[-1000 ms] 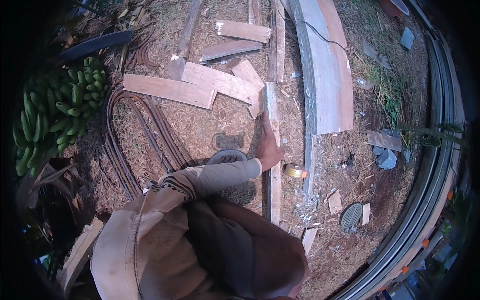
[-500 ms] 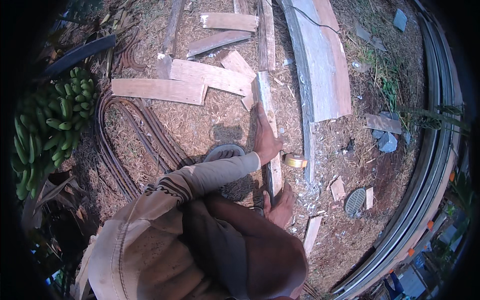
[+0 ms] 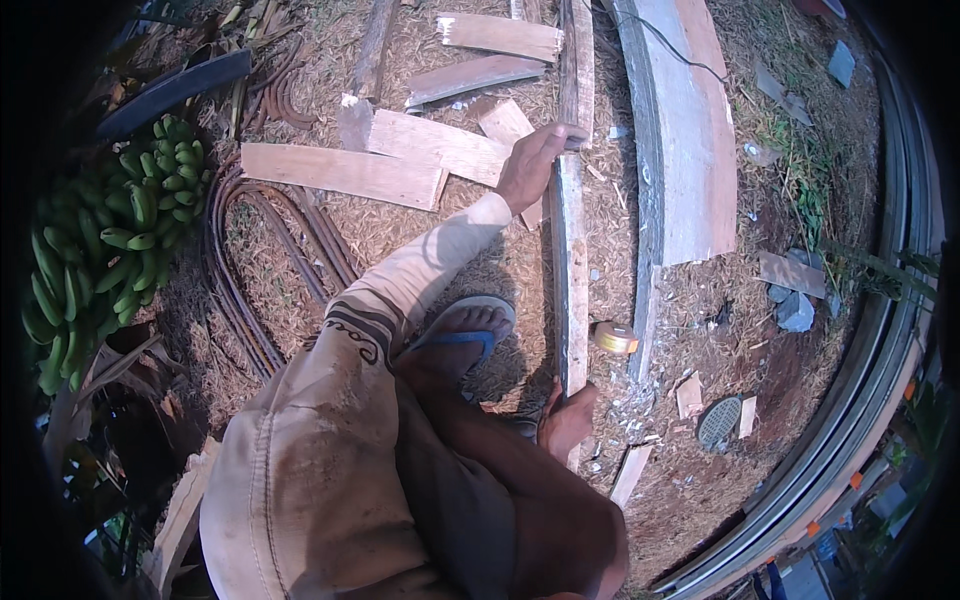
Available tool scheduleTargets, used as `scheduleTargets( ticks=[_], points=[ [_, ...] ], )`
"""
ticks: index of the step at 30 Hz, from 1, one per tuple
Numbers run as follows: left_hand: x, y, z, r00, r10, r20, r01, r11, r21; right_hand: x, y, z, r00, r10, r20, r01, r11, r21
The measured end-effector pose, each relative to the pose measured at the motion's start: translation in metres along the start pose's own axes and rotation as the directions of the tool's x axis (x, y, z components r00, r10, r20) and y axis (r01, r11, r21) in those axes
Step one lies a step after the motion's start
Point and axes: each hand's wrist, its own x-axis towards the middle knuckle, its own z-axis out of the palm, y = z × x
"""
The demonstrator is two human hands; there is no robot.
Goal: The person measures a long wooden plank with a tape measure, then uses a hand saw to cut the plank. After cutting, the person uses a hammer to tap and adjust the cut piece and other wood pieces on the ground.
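Left hand [image 3: 535,165] moved to tip of batten [image 3: 571,270]; right hand [image 3: 567,420] seemingly grips lower

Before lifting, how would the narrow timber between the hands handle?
The narrow timber is probably stiff: it looks straight between left hand and right hand. Its rough-looking surface seems unlikely to slip. Being long, it may swing if lifted one-handed.

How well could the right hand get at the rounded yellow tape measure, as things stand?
Probably yes: the tape measure lies close to the right hand, and nothing seems to block the way. However, its grip is on the long, narrow wooden strip, so it may need to let go.
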Motion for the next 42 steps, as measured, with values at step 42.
scheduleTargets(
  ticks=[42],
  points=[
    [0.024,-0.051,0.001,0.961,-0.109,0.256,0.09,0.992,0.086,0.002,-0.006,0.002,0.999,0.039,-0.014,-0.04,0.995,-0.087]
  ],
)
